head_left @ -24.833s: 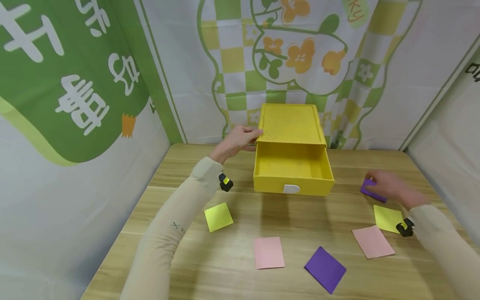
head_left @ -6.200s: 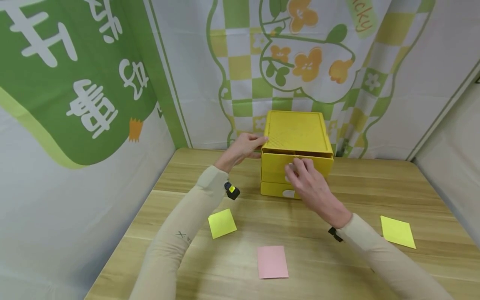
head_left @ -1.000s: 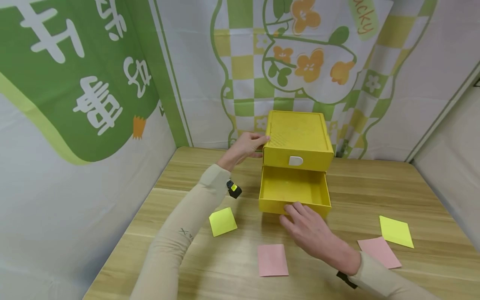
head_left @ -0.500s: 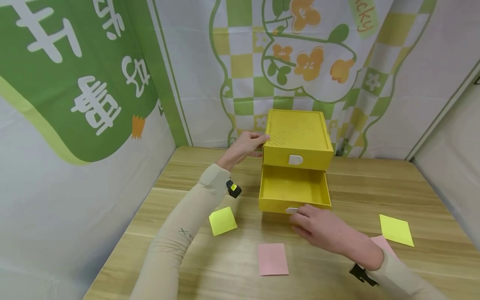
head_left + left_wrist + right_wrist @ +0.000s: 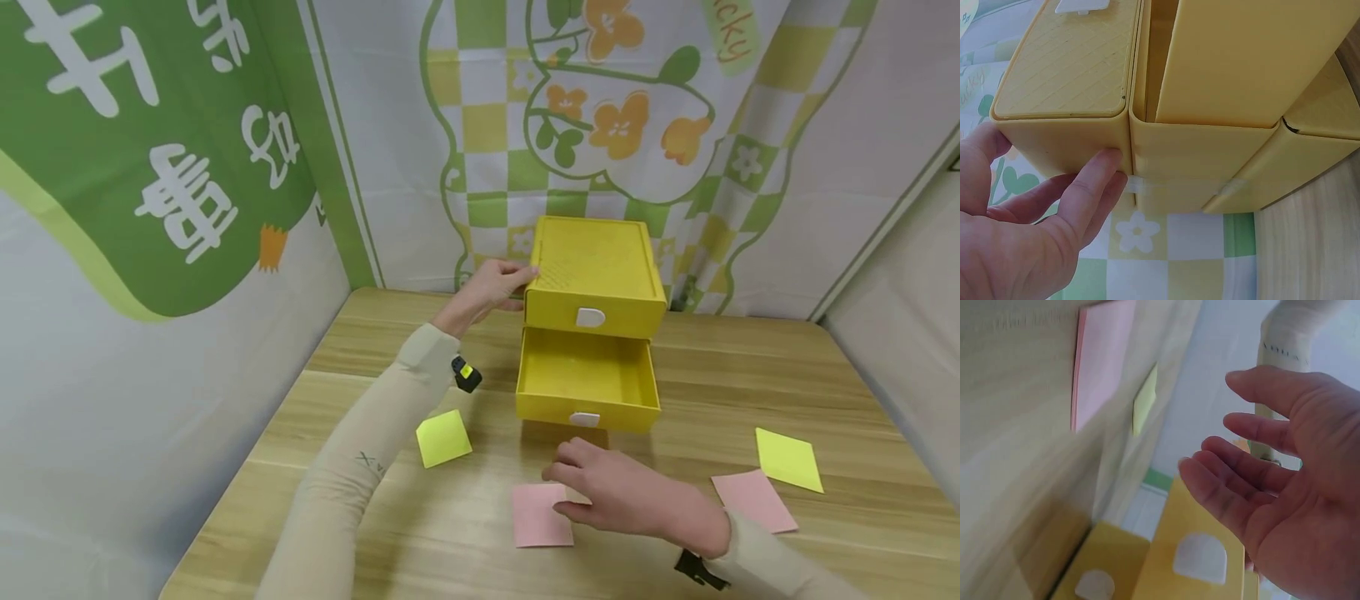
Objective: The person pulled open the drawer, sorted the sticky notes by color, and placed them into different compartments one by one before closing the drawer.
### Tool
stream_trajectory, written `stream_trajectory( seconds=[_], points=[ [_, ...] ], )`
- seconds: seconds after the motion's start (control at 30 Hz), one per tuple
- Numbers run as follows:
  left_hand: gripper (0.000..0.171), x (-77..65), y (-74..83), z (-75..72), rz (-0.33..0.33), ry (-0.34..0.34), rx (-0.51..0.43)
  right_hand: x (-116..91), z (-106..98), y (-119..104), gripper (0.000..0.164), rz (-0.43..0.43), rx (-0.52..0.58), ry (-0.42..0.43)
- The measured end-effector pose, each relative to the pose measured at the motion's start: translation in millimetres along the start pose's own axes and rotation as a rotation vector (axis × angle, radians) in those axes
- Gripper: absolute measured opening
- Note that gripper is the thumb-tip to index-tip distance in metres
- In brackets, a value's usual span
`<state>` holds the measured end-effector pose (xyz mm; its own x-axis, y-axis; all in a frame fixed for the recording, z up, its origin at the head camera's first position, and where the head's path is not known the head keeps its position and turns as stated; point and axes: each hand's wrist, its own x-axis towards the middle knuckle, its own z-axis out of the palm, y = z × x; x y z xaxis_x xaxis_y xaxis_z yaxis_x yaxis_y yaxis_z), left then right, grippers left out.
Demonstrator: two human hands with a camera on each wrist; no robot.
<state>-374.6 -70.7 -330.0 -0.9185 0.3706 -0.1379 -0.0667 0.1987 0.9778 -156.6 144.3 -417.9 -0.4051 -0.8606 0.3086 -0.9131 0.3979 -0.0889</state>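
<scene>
A yellow drawer unit [image 5: 592,258] stands at the back of the table. Its top drawer [image 5: 555,312] is closed, while the middle drawer [image 5: 543,407] is pulled well out and shows a bare inside. My left hand [image 5: 487,292] grips the unit's upper left edge, thumb on top; in the left wrist view its fingers [image 5: 1094,187] lie against the side wall. In front of the pulled-out drawer, my right hand [image 5: 622,492] hovers with loosely bent, parted fingers over the near pink paper [image 5: 532,525]. Nothing shows between those fingers in the right wrist view.
A yellow paper [image 5: 444,439] lies left of the near pink one. On the right, a second pink paper [image 5: 753,500] lies beside another yellow paper [image 5: 790,460]. Fabric walls enclose the wooden table [image 5: 720,375] at the back and sides.
Since the oldest frame, two purple papers have left the table and the top drawer has closed. The middle drawer is now out; the right hand has released its handle and moved toward the pink paper.
</scene>
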Motion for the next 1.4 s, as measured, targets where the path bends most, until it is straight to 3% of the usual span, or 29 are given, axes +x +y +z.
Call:
stream_trajectory(
  seconds=[0.23,0.43,0.6,0.87,1.07,1.4],
  points=[
    [0.047,0.1,-0.8,-0.2,-0.005,0.008,-0.013,4,17,-12,0.033,-0.026,-0.061,-0.129],
    [0.050,0.8,-2.9,0.2,-0.008,-0.003,-0.024,3,38,-20,0.035,-0.092,-0.139,-0.097],
    [0.051,0.6,-4.1,-0.2,0.000,-0.004,-0.017,4,49,-23,0.028,-0.101,-0.159,-0.099],
    [0.050,0.9,-4.1,0.0,0.008,0.000,-0.016,6,53,-23,0.015,-0.070,-0.145,-0.177],
    [0.050,0.8,-1.7,-0.4,0.009,-0.007,-0.018,11,52,-23,0.018,-0.125,-0.233,-0.133],
    [0.049,2.2,-1.1,-0.1,0.002,-0.013,-0.029,8,49,-38,0.010,-0.190,-0.369,-0.200]
  ],
)
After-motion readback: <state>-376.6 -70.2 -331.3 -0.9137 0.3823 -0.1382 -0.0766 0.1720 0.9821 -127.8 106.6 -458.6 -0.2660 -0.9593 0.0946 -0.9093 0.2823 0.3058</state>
